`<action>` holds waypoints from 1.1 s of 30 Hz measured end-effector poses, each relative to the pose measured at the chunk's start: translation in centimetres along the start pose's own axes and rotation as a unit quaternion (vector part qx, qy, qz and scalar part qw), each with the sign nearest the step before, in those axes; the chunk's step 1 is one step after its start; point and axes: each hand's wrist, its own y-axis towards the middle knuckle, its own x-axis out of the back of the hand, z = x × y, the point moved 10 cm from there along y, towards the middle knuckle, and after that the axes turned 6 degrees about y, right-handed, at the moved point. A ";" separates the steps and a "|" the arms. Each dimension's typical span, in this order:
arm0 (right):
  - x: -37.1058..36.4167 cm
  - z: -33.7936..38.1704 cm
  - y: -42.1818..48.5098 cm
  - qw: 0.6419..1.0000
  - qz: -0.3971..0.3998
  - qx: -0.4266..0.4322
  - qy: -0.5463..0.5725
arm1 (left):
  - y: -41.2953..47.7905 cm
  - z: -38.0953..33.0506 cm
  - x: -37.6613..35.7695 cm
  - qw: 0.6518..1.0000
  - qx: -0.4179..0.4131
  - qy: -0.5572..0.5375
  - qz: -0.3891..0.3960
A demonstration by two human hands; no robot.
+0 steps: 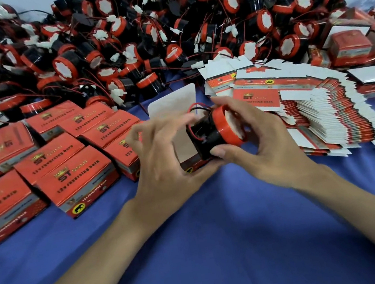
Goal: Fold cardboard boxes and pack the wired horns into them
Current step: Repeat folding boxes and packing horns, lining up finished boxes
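Blue-covered bench (222,246). Right hand (263,144): fingers (237,107) clamped on wired horn (216,130), red rim facing right, black body at mouth of open box (191,164), mid-bench. Left hand (163,165): fingers (153,132) curled round open box, white flap raised; fingertips blurred. Closed boxes (75,181) in rows left. Flat box blanks (330,116) stacked right. Loose horn pile (139,31) behind.
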 end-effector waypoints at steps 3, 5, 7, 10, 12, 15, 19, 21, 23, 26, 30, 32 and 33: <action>1.7 0.5 0.6 0.995 -0.066 -0.007 0.079 | 0.1 2.4 -1.1 0.995 0.067 0.046 0.057; 1.6 0.8 1.1 0.973 -0.081 -0.022 0.217 | -0.2 2.6 -2.2 0.990 0.070 0.076 0.101; 0.4 1.5 1.6 0.951 -0.061 -0.019 0.302 | -0.6 2.5 -3.0 0.987 0.064 0.071 0.130; -2.0 1.3 2.6 0.954 -0.020 -0.041 0.296 | -0.4 2.5 -2.9 0.988 0.072 0.018 0.136; -2.0 0.3 3.2 0.968 -0.029 -0.059 0.242 | -0.2 2.6 -2.4 0.990 0.081 -0.018 0.114; -0.8 -0.6 3.8 0.995 -0.052 -0.026 0.076 | -0.3 2.8 -2.1 0.991 0.098 -0.027 0.088; -1.8 -0.3 3.0 0.993 -0.023 0.047 -0.103 | -0.4 2.8 -2.7 0.988 0.111 -0.032 0.100; -2.3 -0.2 2.8 0.987 -0.019 0.059 -0.145 | -0.5 3.2 -2.9 0.983 0.135 -0.045 0.115; -2.5 -0.2 2.8 0.980 -0.019 0.055 -0.191 | -0.5 3.5 -2.8 0.982 0.152 -0.047 0.106; -3.1 -0.1 2.6 0.964 0.007 0.049 -0.260 | -0.5 3.8 -2.8 0.977 0.174 -0.066 0.104; -4.5 -0.8 2.6 0.934 0.084 0.023 -0.347 | -0.5 3.7 -2.8 0.976 0.174 -0.076 0.103; -4.5 -0.8 2.6 0.931 0.102 0.023 -0.350 | -0.5 3.6 -2.8 0.977 0.170 -0.064 0.107; -4.5 -0.8 2.6 0.930 0.107 0.020 -0.350 | -0.5 3.4 -2.9 0.978 0.165 -0.058 0.112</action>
